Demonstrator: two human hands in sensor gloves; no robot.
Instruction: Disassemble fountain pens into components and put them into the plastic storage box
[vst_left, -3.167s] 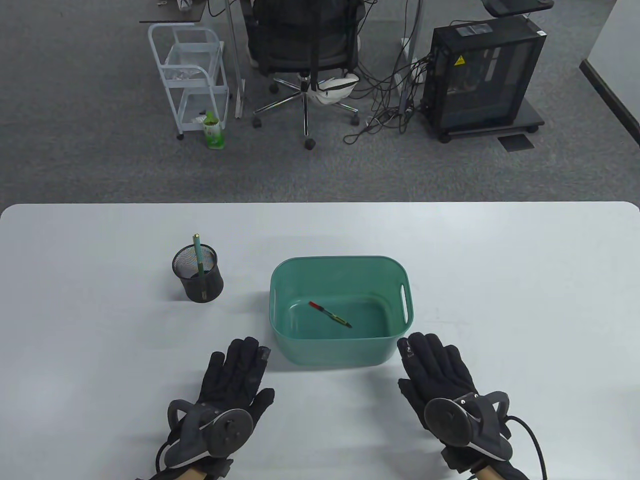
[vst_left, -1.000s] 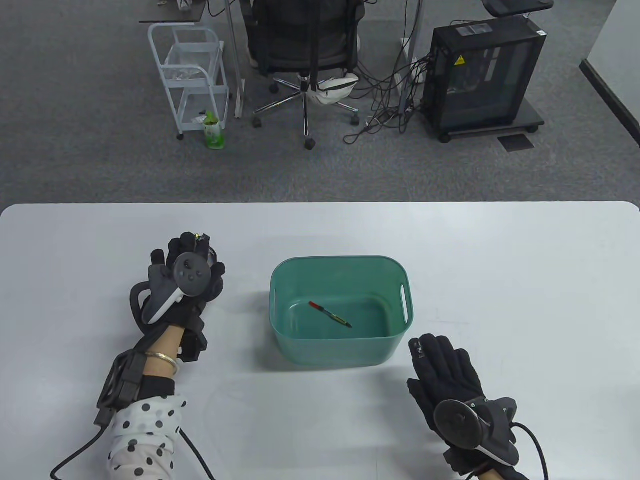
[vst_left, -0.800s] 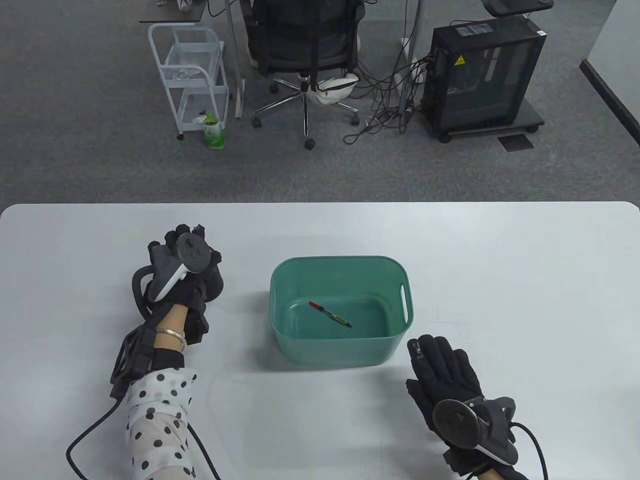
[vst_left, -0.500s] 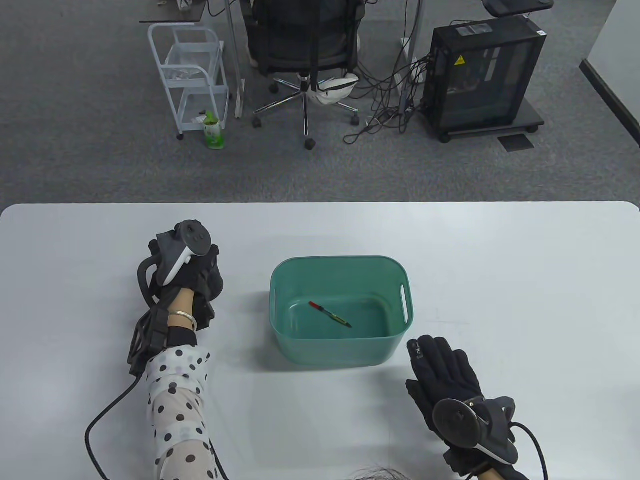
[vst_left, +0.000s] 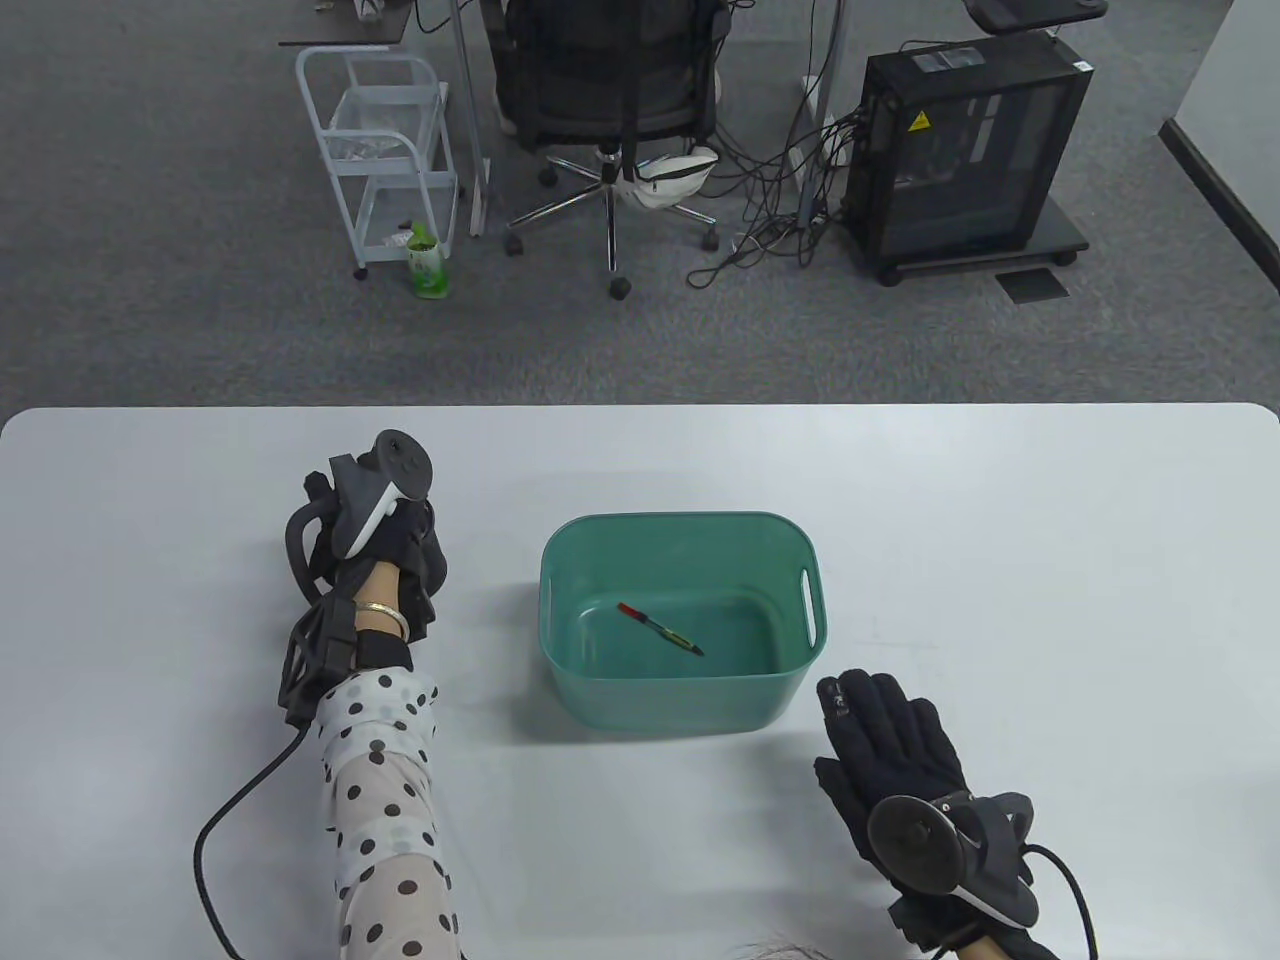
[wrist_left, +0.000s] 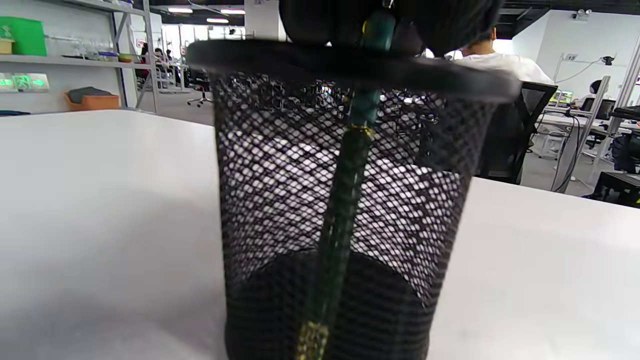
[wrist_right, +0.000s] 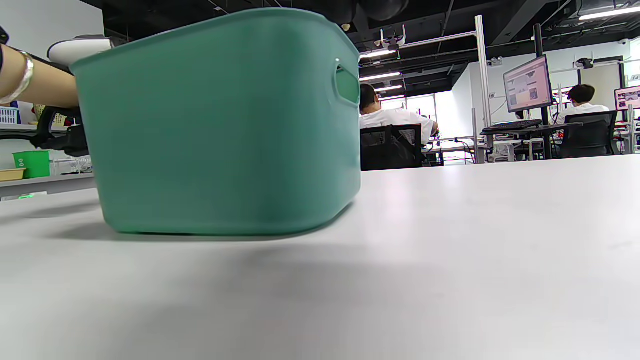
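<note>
My left hand (vst_left: 385, 540) is reached out over the black mesh pen cup (wrist_left: 345, 210) on the left side of the white table (vst_left: 1000, 560), and from the table view the hand pretty much covers the cup. In the left wrist view my gloved fingers (wrist_left: 450, 22) are bunched right at the top of the green fountain pen (wrist_left: 345, 200), closed around its upper end as far as I can make out, though that part is dark and a bit blurry. The pen stands nearly upright inside the cup, leaning a little, with its lower end down at the bottom and a gold band partway up the barrel. My right hand (vst_left: 890, 740) lies flat on the table, palm down, fingers straight and relaxed, holding nothing, just off the near right corner of the green plastic storage box (vst_left: 570, 690). The box sits mid-table, well apart from the pen cup, and one thin pen part (vst_left: 660, 629) with a red end lies diagonally on its floor. From the right wrist view the box wall (wrist_right: 220, 135) fills most of the left half of the frame.
</note>
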